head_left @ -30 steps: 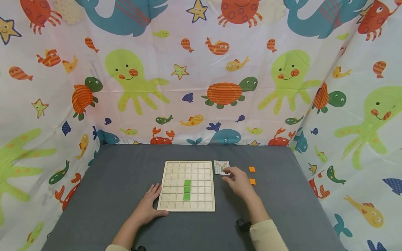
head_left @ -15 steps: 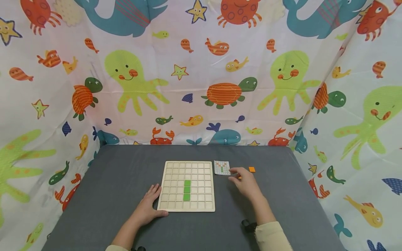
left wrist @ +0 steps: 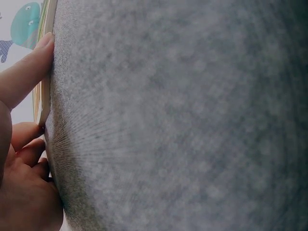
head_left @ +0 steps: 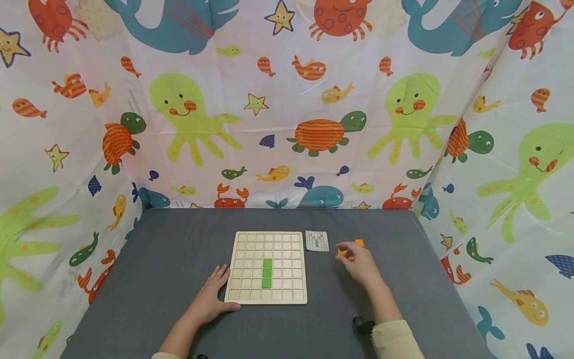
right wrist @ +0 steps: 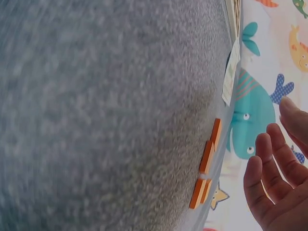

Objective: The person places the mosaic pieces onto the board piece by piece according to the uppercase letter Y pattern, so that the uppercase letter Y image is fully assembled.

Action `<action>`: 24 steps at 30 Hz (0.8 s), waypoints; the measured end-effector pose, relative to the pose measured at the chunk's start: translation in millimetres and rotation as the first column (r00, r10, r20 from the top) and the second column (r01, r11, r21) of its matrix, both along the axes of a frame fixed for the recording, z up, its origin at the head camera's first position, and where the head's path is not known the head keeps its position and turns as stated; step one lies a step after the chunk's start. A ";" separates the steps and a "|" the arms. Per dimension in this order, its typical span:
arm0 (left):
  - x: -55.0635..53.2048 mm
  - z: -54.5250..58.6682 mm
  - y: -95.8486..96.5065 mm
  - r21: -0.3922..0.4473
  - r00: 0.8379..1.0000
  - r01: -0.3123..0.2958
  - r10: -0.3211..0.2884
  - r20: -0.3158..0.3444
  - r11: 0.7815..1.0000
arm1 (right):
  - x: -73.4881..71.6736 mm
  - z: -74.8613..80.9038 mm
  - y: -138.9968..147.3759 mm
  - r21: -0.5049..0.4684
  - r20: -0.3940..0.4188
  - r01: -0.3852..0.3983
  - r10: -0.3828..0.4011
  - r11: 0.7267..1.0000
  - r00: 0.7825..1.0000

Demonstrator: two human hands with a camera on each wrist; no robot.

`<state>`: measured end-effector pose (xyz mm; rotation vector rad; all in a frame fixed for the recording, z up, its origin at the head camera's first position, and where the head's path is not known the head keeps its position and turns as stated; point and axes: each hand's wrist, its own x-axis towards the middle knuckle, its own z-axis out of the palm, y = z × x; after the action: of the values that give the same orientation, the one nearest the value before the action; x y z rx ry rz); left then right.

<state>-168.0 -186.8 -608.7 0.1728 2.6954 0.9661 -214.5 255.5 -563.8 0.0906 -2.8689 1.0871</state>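
A pale wooden grid board (head_left: pixel 248 267) lies on the grey table with three green tiles (head_left: pixel 267 272) in one column. My left hand (head_left: pixel 210 298) rests at its near left corner, fingers along the left side and thumb against the front edge. The left wrist view shows the thumb (left wrist: pixel 31 67) touching the board's edge. My right hand (head_left: pixel 360 262) hovers over several orange tiles right of the board, fingers loosely bent and nothing in them. In the right wrist view, orange tiles (right wrist: pixel 207 156) lie on the table apart from the hand. The hand partly hides them from the head camera.
A small pattern card (head_left: pixel 317 241) printed with a coloured grid lies just right of the board's far corner. Behind the grey table (head_left: pixel 179 234) hangs a curtain (head_left: pixel 278 189) with sea animals. Dark wrist straps (head_left: pixel 362 325) sit near the sleeves.
My right hand has moved right, away from the pattern card and over the orange tiles, which it now partly covers. The left hand and board stay in place.
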 end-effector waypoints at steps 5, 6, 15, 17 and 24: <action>0.4 0.0 0.1 0.002 1.000 0.000 0.000 -0.005 1.000 | 0.4 2.7 6.0 -0.006 0.015 0.004 -0.004 1.000 1.000; 0.4 0.0 0.2 0.002 1.000 0.001 -0.001 -0.005 1.000 | 0.2 3.2 7.1 -0.015 0.019 0.004 -0.004 1.000 1.000; 0.9 0.2 0.5 -0.010 1.000 -0.004 0.004 -0.001 1.000 | 2.2 0.5 20.7 -0.032 0.016 0.018 -0.017 0.999 1.000; 0.9 0.2 0.4 -0.013 1.000 -0.004 0.004 -0.002 1.000 | 2.7 -0.3 24.2 -0.025 0.007 0.020 -0.019 1.000 1.000; -0.6 -0.1 0.4 -0.013 1.000 0.004 -0.004 -0.008 1.000 | 5.8 1.0 35.7 -0.004 0.003 0.041 -0.041 0.999 0.999</action>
<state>-168.6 -186.4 -608.8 0.1801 2.7066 0.9491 -208.6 291.1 -562.8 0.0295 -2.8575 1.0873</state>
